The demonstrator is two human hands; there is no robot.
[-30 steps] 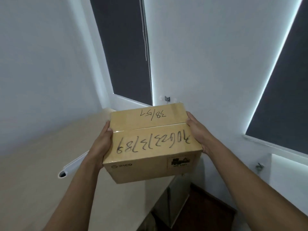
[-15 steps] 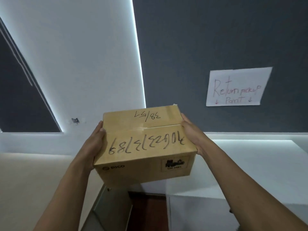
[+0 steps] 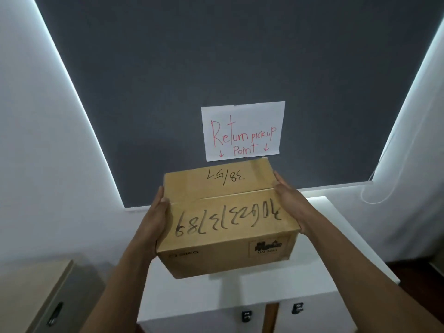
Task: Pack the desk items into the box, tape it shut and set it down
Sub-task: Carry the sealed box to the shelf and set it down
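A closed brown cardboard box [image 3: 225, 219] with black handwritten numbers on its top flaps is held in the air in front of me. My left hand [image 3: 157, 217] presses against its left side and my right hand [image 3: 288, 200] grips its right side. The box hangs above a white cabinet [image 3: 324, 255]. On the dark blind behind it hangs a white paper sign [image 3: 242, 131] with red writing, "Return pickup Point", and arrows pointing down.
The white cabinet top stands against the wall below the sign, with two dark latches [image 3: 271, 312] on its front. A beige desk [image 3: 26, 289] with a grey side sits at lower left. A white blind cord [image 3: 374, 188] loops at the right.
My view has swung right with the box in both hands. The sign has come from the right to directly behind the box, and the white cabinet now lies under it.
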